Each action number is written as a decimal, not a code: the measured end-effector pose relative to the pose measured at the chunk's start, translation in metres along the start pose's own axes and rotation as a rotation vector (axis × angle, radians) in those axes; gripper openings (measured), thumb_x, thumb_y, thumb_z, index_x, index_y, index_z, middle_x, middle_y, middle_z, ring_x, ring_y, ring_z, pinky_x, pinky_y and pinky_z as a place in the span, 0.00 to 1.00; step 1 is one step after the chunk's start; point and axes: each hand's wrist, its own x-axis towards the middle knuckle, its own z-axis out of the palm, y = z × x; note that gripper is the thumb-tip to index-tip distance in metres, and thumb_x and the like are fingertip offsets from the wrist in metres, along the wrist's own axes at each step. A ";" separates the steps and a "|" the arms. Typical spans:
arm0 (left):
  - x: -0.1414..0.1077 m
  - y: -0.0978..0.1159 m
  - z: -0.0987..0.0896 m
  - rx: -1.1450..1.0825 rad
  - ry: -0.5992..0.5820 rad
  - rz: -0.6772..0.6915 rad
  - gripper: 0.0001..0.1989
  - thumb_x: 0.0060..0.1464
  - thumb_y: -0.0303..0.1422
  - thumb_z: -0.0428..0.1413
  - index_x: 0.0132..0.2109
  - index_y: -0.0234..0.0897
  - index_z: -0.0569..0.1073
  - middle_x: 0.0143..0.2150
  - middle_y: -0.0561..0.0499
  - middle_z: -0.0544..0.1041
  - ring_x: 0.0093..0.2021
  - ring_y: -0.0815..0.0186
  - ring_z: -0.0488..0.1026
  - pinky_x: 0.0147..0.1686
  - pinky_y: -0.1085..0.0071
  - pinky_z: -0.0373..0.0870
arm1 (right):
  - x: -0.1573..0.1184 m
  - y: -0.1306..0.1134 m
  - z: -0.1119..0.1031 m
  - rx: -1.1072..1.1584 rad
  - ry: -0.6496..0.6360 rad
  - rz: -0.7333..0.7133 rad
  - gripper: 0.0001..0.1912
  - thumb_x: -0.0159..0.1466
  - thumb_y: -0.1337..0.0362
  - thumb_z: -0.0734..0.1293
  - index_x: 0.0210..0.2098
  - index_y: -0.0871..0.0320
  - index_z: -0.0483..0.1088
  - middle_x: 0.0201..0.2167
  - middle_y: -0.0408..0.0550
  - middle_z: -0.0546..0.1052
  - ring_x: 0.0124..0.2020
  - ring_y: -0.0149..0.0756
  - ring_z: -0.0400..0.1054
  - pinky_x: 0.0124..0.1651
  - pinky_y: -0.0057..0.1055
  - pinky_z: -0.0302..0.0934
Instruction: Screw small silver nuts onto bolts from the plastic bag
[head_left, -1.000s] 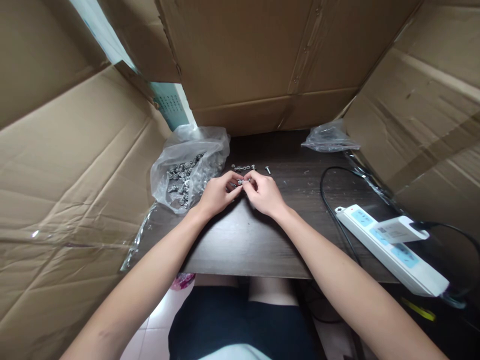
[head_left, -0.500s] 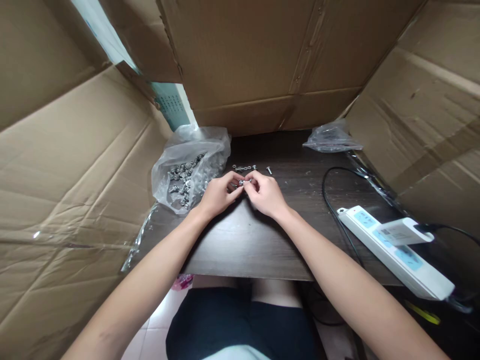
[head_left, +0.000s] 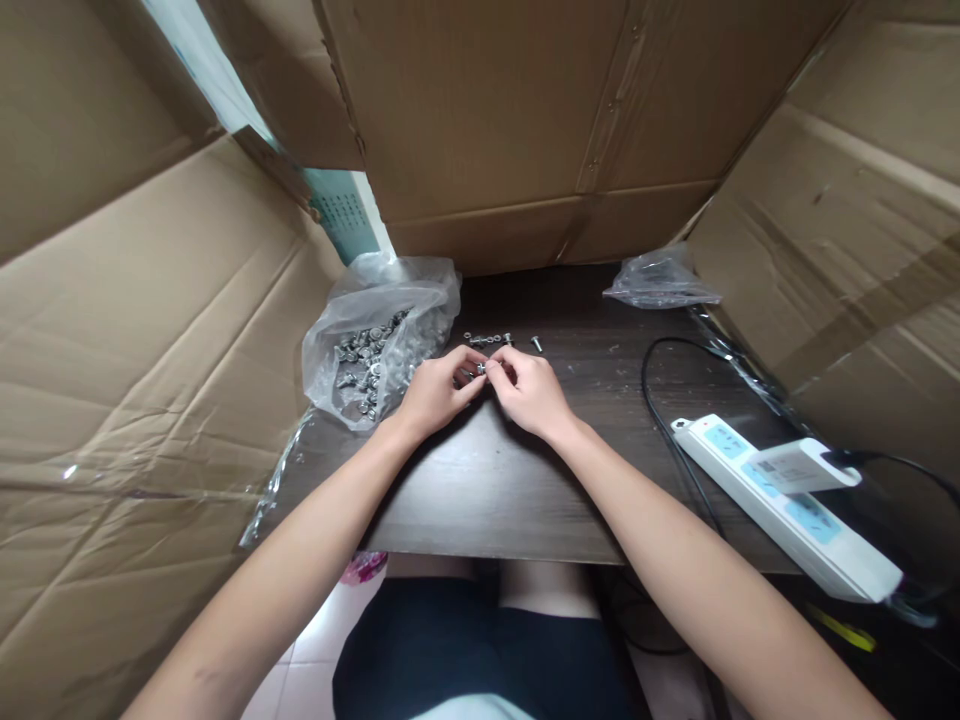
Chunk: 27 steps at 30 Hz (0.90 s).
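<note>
Closed at the fingertips of the left hand (head_left: 439,390) and the right hand (head_left: 529,390) alike, around one small metal fastener (head_left: 481,369), mid-view, over the dark tabletop (head_left: 487,490). Largely hidden by the fingers, so no telling how deep inside each pinch. Little changed from half a second ago: same spot, same pinch, only slightly less metal showing; a sign, probably, of fine handling of the same part, not a swap.

At far left, a creased cardboard wall (head_left: 112,400). Next, crowding the left hand, an open plastic bag (head_left: 322,360) with many metal pieces (head_left: 367,350) inside. Just beyond the fingertips, a short row of loose fasteners (head_left: 508,339), then a single bolt (head_left: 536,344). Farther right, a crumpled clear packet (head_left: 660,280) at the back, a looped black cable (head_left: 645,378) and a white power strip (head_left: 787,510), narrowing the room on that side.
</note>
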 end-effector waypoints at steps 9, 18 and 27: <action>0.000 -0.001 0.000 0.016 0.003 0.002 0.09 0.59 0.33 0.60 0.47 0.38 0.76 0.36 0.53 0.82 0.29 0.69 0.78 0.32 0.75 0.73 | 0.000 0.001 0.000 0.013 0.013 0.023 0.07 0.65 0.61 0.63 0.35 0.55 0.71 0.24 0.41 0.72 0.27 0.35 0.66 0.33 0.31 0.54; -0.001 -0.002 0.000 0.016 0.006 0.010 0.09 0.59 0.33 0.60 0.47 0.38 0.76 0.35 0.53 0.82 0.29 0.69 0.78 0.33 0.75 0.73 | 0.000 0.001 0.001 0.024 0.027 0.018 0.06 0.64 0.60 0.63 0.36 0.55 0.71 0.23 0.41 0.71 0.27 0.35 0.66 0.33 0.31 0.54; 0.000 -0.001 0.000 0.008 0.008 0.003 0.09 0.59 0.33 0.61 0.47 0.38 0.75 0.35 0.53 0.82 0.29 0.69 0.78 0.32 0.75 0.73 | 0.000 0.001 0.001 0.046 0.022 -0.003 0.06 0.64 0.62 0.62 0.37 0.55 0.71 0.24 0.41 0.71 0.27 0.35 0.66 0.33 0.31 0.55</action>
